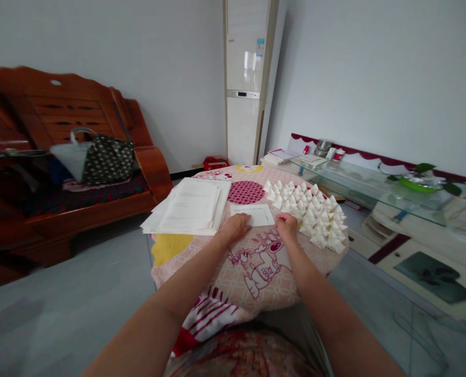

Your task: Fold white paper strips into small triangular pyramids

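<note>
A small white sheet of paper, with faint print, lies flat on the cloth-covered round table between my hands. My left hand is closed at its left edge, fingertips over the paper. At the right corner, my right hand is closed with thumb and fingers pinched on the edge. Just beyond the right hand stand several rows of folded white paper pieces with pointed tips. Left of the sheet rests a stack of larger white papers, some with print.
A wooden sofa with a dark patterned bag stands to the left. On the right is a glass-topped cabinet carrying papers, tins and a green-leaved plant. A tall white air conditioner stands in the corner behind.
</note>
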{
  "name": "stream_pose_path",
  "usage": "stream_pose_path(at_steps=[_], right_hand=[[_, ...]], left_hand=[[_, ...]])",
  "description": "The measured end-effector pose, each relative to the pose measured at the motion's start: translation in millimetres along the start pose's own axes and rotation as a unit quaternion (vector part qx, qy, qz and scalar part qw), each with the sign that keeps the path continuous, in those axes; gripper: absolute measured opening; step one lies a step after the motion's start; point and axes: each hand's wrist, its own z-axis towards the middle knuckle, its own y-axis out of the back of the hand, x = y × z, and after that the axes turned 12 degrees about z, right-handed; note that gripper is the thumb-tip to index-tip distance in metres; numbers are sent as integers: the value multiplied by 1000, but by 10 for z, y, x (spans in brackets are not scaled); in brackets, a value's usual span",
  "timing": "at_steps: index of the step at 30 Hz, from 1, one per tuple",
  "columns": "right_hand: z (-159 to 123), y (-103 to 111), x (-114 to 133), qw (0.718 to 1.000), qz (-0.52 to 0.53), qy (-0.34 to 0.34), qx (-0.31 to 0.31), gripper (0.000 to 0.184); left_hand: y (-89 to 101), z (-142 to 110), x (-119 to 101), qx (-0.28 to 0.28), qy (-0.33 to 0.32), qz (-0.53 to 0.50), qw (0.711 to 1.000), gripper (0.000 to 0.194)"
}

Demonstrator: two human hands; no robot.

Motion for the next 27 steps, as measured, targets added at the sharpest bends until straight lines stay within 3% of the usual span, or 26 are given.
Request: stream_pose_path(at_steps=[3, 14, 21, 27], right_hand=[[51, -14, -62, 1000, 5, 18, -21, 30], [106, -55, -260, 997, 69, 25, -29, 37], [125, -91, -300, 997, 79, 21, -6, 36], [92, -59, -250, 998, 60, 25, 15, 33]], left_hand=[[9, -20, -19, -2, 3, 8, 1000, 24], [-41, -96, 45, -42, 76, -5, 996, 33], [-53, -111, 58, -62, 77, -30, 995, 22], [-53, -116, 49, -82, 87, -48, 992, 24]])
